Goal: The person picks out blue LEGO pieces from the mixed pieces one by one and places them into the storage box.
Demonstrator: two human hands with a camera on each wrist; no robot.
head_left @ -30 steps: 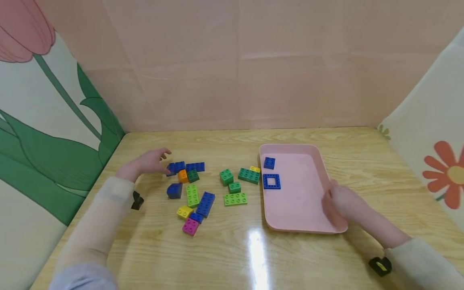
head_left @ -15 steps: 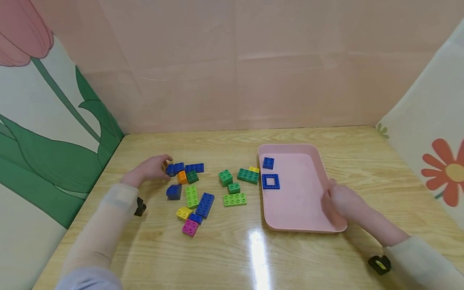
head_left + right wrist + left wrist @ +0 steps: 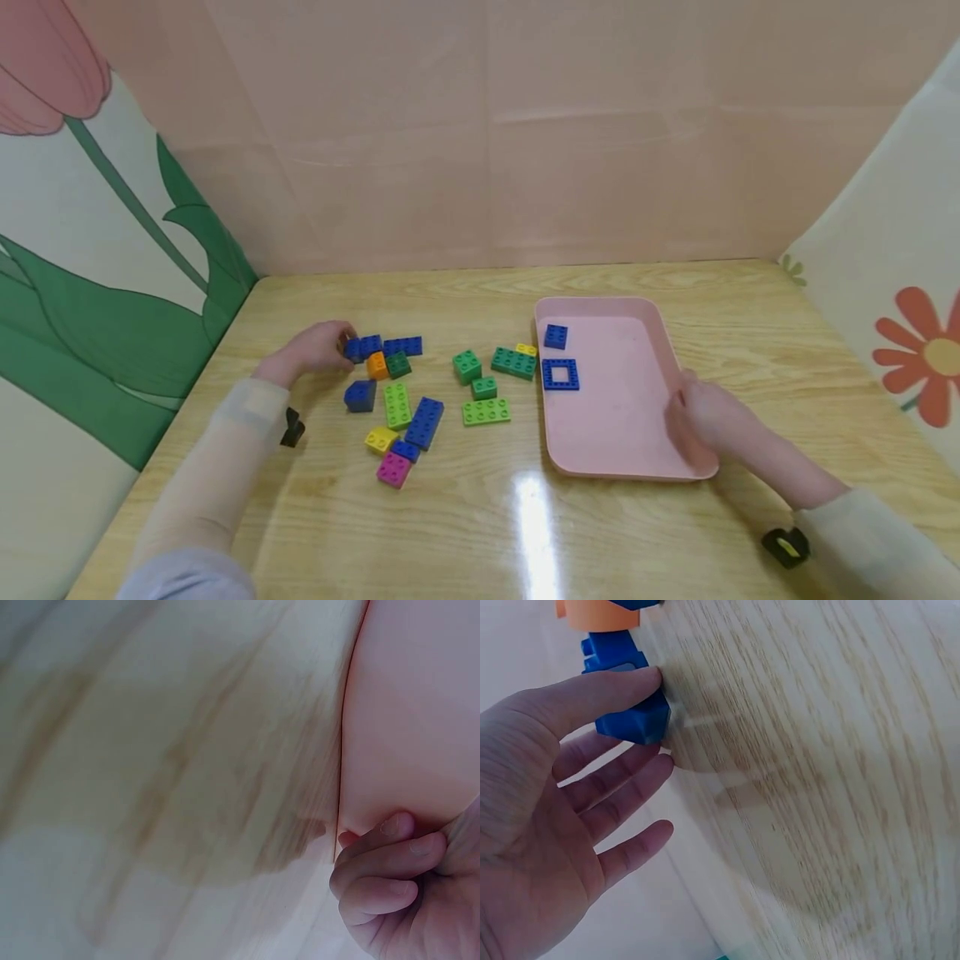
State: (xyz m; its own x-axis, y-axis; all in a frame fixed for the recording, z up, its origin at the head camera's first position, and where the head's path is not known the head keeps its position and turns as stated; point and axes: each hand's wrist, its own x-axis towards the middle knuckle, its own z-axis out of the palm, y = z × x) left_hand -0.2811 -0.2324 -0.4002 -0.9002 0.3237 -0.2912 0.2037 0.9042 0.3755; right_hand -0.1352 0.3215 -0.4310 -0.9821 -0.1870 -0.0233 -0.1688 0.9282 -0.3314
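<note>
My left hand (image 3: 318,346) is at the left cluster of toy building bricks. In the left wrist view its thumb lies along a blue brick (image 3: 641,721) with a slanted end, and the fingers curve behind that brick, pinching it. An orange brick (image 3: 604,615) is just beyond. On the right, my right hand (image 3: 708,417) grips the side rim of a shallow pink tray (image 3: 615,417). The right wrist view shows curled fingers (image 3: 375,859) at the tray's edge. Inside the tray lie a small blue brick (image 3: 556,337) and a blue square frame piece (image 3: 561,375).
Bricks near the left hand include a dark green brick (image 3: 398,364), a lime plate (image 3: 397,406), a long blue brick (image 3: 424,422) and a pink brick (image 3: 393,470). Several green bricks, including a long one (image 3: 513,362), lie between them and the tray on the wooden table (image 3: 337,533).
My left hand has come down slightly and to the right, its fingers closing around the blue brick. The right hand stays on the tray rim.
</note>
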